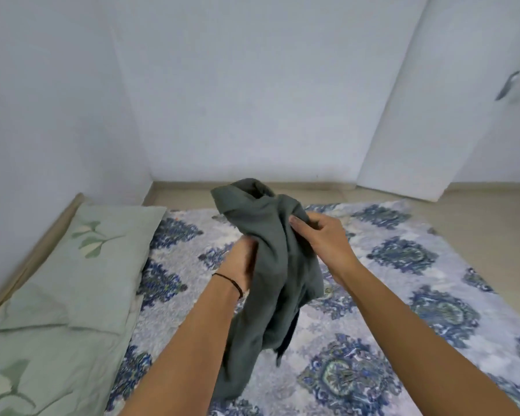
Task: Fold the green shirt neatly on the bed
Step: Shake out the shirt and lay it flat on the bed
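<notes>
The green shirt (pixel 270 265) is a dark grey-green bundle held up in the air over the bed (pixel 403 310), bunched and hanging down in loose folds. My left hand (pixel 242 262), with a thin black band on its wrist, grips the shirt's left side; its fingers are partly hidden by the cloth. My right hand (pixel 324 238) pinches the cloth near the top right, thumb on the fabric. The shirt's lower end hangs just above the bedspread.
The bed has a white and blue patterned spread. A pale green pillow (pixel 81 265) with a leaf print lies along the left edge by the wall. A white door (pixel 463 100) stands open at the right, with beige floor beyond the bed.
</notes>
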